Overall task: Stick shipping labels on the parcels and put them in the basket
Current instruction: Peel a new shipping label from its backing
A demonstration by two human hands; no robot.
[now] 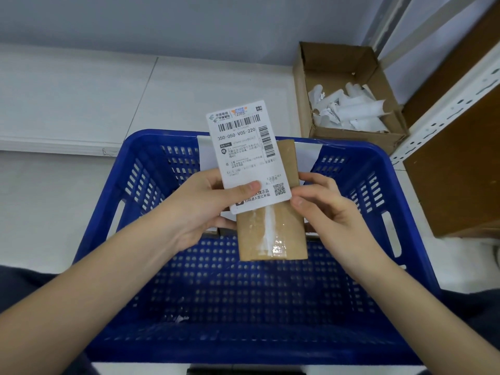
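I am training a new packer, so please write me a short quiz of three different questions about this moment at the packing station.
1. True or false: the shipping label already lies flat on the brown parcel.
2. Which hand pinches the label's lower right corner? A) left hand B) right hand
3. What fills the cardboard box behind the blue basket?

Key:
1. False; most of it stands free above the parcel.
2. B; the left hand's thumb presses on the label's lower part.
3. Crumpled white paper strips.
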